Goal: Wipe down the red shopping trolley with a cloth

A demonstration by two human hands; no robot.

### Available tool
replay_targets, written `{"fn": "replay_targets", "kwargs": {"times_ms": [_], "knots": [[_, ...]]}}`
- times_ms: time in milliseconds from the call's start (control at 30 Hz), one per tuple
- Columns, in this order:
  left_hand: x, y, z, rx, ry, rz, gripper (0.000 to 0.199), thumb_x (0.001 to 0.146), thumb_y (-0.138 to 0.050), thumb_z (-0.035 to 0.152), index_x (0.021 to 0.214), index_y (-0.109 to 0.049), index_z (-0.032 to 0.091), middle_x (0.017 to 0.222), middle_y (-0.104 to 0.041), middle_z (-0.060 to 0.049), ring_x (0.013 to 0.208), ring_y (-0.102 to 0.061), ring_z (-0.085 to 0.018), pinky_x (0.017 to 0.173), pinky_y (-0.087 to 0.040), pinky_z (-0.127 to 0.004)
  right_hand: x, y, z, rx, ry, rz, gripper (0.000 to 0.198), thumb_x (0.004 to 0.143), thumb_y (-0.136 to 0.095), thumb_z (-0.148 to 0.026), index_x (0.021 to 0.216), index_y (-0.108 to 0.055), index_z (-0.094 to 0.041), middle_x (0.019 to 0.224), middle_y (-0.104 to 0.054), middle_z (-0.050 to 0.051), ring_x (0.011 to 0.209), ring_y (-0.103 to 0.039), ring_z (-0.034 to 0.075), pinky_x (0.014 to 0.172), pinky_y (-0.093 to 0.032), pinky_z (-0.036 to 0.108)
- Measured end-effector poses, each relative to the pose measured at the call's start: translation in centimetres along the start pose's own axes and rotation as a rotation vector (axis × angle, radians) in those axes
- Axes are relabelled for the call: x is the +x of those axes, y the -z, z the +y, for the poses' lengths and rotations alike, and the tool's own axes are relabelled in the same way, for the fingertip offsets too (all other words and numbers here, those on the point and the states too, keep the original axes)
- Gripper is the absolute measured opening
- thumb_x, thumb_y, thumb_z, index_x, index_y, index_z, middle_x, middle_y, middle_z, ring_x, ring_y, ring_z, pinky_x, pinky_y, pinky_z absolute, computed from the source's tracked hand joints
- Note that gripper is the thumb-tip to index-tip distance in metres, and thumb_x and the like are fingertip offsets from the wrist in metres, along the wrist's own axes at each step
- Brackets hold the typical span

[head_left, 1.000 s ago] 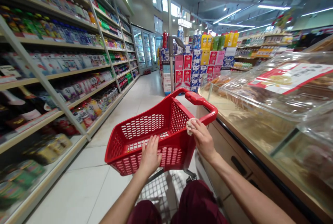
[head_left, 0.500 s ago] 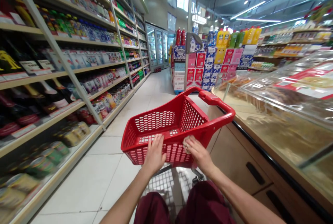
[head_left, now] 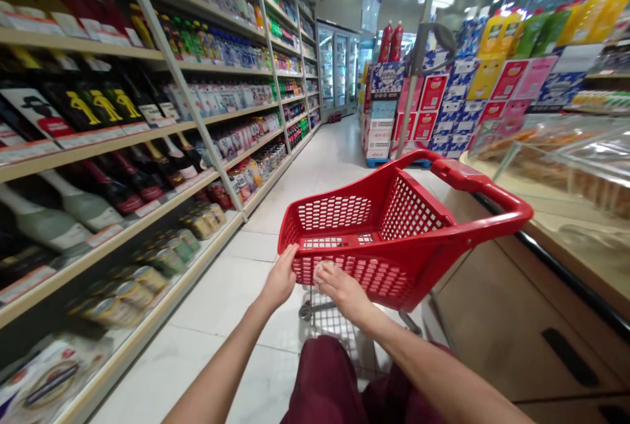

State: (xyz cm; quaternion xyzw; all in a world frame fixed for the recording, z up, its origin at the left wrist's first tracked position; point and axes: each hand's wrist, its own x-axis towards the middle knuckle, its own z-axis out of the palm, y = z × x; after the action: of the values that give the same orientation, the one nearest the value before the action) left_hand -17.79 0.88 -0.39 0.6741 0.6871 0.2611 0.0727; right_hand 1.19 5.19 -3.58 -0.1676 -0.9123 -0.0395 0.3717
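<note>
A red plastic shopping cart [head_left: 335, 260] with perforated walls stands sideways in front of my knees, its basket holding nothing visible. My left hand [head_left: 284, 273] grips the top rim at the basket's left corner, fingers over the edge. Against the near side wall, my right hand [head_left: 342, 287] presses a small pale crumpled cloth [head_left: 322, 273], mostly covered by the fingers. The cart's handle [head_left: 492, 194] points right, away from both hands.
Shelves [head_left: 236, 207] of bottles and cans line the left side. On the right is a display counter [head_left: 556, 233] with clear covers, close to the cart handle. Stacked drink boxes [head_left: 423, 115] and a grey pole [head_left: 418, 50] stand ahead; tiled floor [head_left: 325, 155] runs between.
My left hand has moved from the near side to the basket's left corner and holds the rim. My right hand and cloth have slid left along the wall. The view has turned left.
</note>
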Motion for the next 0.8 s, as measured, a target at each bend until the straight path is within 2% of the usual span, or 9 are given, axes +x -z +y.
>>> {"fn": "replay_targets", "kwargs": {"times_ms": [133,200,300,367,533,700,800], "knots": [[-0.6,1.1,-1.4,-0.035,0.050,0.011,0.069,0.059,-0.030,0.003,0.127,-0.033,0.009,0.129,-0.045,-0.008,0.120,-0.039,-0.014,0.102,-0.031,-0.031,3.5,-2.8,-1.8,0.005,0.040,0.008,0.023,0.086,-0.043,-0.018,0.103,-0.059,-0.018,0.120,-0.054,0.004,0.122,-0.036,0.019,0.101,-0.033,0.040],[-0.7,1.5,-1.7,-0.063,0.051,0.001,0.072,0.058,-0.030,0.002,0.129,-0.028,0.009,0.127,-0.047,-0.008,0.117,-0.042,-0.012,0.101,-0.033,-0.029,3.2,-3.8,-2.0,-0.006,0.057,-0.051,0.022,0.085,-0.045,-0.018,0.100,-0.060,-0.016,0.117,-0.056,0.006,0.119,-0.040,0.019,0.099,-0.037,0.038],[-0.5,2.0,-1.8,-0.101,0.060,-0.027,0.075,0.056,-0.030,0.001,0.131,-0.025,0.011,0.122,-0.052,-0.007,0.113,-0.046,-0.010,0.100,-0.034,-0.029,1.1,-4.3,-2.0,-0.016,0.063,-0.125,0.015,0.082,-0.050,-0.017,0.087,-0.064,-0.013,0.102,-0.063,0.008,0.108,-0.050,0.019,0.091,-0.044,0.035],[-0.2,2.2,-1.5,-0.084,0.072,-0.032,0.073,0.057,-0.030,0.001,0.130,-0.028,0.011,0.119,-0.055,-0.007,0.111,-0.048,-0.011,0.099,-0.035,-0.029,0.3,-3.5,-1.8,-0.012,0.046,-0.098,0.015,0.082,-0.050,-0.017,0.087,-0.064,-0.014,0.103,-0.063,0.008,0.109,-0.050,0.019,0.091,-0.044,0.035],[1.2,1.0,0.7,-0.022,0.035,-0.018,0.065,0.062,-0.031,0.002,0.127,-0.034,0.011,0.126,-0.048,-0.009,0.115,-0.044,-0.014,0.101,-0.030,-0.036,0.7,-0.1,0.1,-0.045,-0.081,0.094,0.024,0.086,-0.041,-0.015,0.100,-0.060,-0.016,0.120,-0.054,0.006,0.124,-0.031,0.019,0.102,-0.033,0.041],[1.3,-0.8,3.6,0.048,-0.024,-0.045,0.062,0.063,-0.031,0.002,0.124,-0.039,0.012,0.131,-0.042,-0.010,0.124,-0.032,-0.019,0.102,-0.023,-0.047,-3.1,0.6,1.7,-0.086,-0.039,0.010,0.023,0.086,-0.041,-0.016,0.098,-0.061,-0.017,0.108,-0.062,0.006,0.117,-0.042,0.016,0.095,-0.041,0.036],[1.2,-1.3,4.7,0.179,-0.057,-0.052,0.061,0.065,-0.030,0.002,0.125,-0.038,0.011,0.133,-0.038,-0.011,0.126,-0.028,-0.019,0.103,-0.020,-0.048,-3.5,2.1,2.3,-0.108,-0.089,0.034,0.022,0.086,-0.042,-0.017,0.096,-0.061,-0.017,0.116,-0.057,0.006,0.121,-0.037,0.018,0.097,-0.039,0.038]]}}
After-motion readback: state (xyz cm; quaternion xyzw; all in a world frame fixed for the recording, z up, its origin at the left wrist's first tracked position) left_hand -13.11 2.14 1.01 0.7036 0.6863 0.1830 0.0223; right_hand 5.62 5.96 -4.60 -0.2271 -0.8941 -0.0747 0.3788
